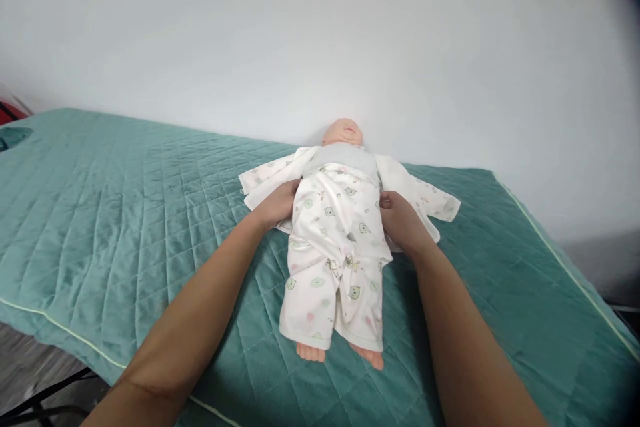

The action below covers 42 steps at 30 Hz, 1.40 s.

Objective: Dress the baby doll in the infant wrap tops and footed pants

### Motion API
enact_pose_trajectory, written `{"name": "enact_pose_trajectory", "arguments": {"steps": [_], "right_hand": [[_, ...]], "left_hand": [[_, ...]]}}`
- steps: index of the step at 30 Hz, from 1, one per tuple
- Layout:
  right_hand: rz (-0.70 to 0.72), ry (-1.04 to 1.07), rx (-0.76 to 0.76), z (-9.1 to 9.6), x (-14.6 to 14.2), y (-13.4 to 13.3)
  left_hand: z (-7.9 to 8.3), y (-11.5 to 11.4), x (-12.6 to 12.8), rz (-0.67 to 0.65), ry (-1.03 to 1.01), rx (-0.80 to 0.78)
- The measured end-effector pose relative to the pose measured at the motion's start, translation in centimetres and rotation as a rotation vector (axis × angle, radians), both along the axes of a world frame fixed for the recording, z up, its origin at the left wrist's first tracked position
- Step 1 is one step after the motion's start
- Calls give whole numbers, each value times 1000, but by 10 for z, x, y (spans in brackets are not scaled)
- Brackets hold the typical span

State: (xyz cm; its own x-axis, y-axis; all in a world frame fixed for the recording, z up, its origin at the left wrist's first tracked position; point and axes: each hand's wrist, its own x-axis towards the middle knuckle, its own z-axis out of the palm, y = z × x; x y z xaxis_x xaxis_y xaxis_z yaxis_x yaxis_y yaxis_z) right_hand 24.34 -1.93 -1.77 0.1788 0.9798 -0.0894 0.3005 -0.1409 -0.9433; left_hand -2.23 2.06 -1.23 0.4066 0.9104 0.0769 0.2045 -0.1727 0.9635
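Bare left forearm (200, 307): slants up from seven o'clock.
Bare right forearm (465, 320): slants up from five.
Smooth pink baby doll (343, 132): face-up on green quilted cover (175, 180), head toward twelve, white animal-print cloth trousers (333, 227).
Left hand (280, 205): curled, at trousers' nine-o'clock side; grip cannot be told.
Right hand (401, 220): curled narrow, at three; grip unclear.

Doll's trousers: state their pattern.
The trousers are white with green cartoon faces and pink patches; best in the head view.

And here's the left forearm (197, 307), bare and smooth, tapering towards the far end, a crease folding across near the elbow; the right forearm (465, 327), bare too, broadens nearward; both hands (403, 220) bare.
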Motion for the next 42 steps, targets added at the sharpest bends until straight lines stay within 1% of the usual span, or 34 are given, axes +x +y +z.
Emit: {"name": "enact_pose_trajectory", "arguments": {"steps": [3,5,6,8,10,13,15,17,19,21,23,25,28,33,36,38,42], "right_hand": [[-59,-105,23,-3,1,3],[-75,-228,60,-4,1,4],[-89,-288,73,-4,1,4],[-127,-374,77,-4,0,5],[-169,-418,76,-3,-2,5],[-180,-462,84,0,-6,5],[-120,-506,79,3,-7,4],[-50,-547,79,7,-8,3],[-16,-563,95,9,-7,2],[-12,-541,109,10,-7,1],[-19,-459,130,10,-8,0],[-51,-337,152,12,-10,-1],[-123,-148,156,17,-15,-3],[-171,159,115,18,-15,-1],[-139,288,75,16,-12,1],[-119,288,61,16,-11,2],[-74,155,102,20,-16,0]], "left_hand": [[-4,4,3,90,-36,-140],[-4,5,5,170,-1,-180],[-3,6,6,216,36,-166],[-1,5,8,296,132,-83],[2,4,9,324,221,-9],[6,2,10,279,271,-14],[8,2,11,227,246,-29],[10,1,13,171,175,-58],[10,0,15,108,40,-139],[9,0,18,44,-151,-255],[7,0,22,6,-340,-359],[4,1,26,12,-481,-428],[-1,2,30,46,-608,-502],[-2,4,35,54,-682,-599],[3,2,36,14,-689,-656],[8,0,36,-18,-686,-703],[16,-2,34,-91,-691,-806]]}}
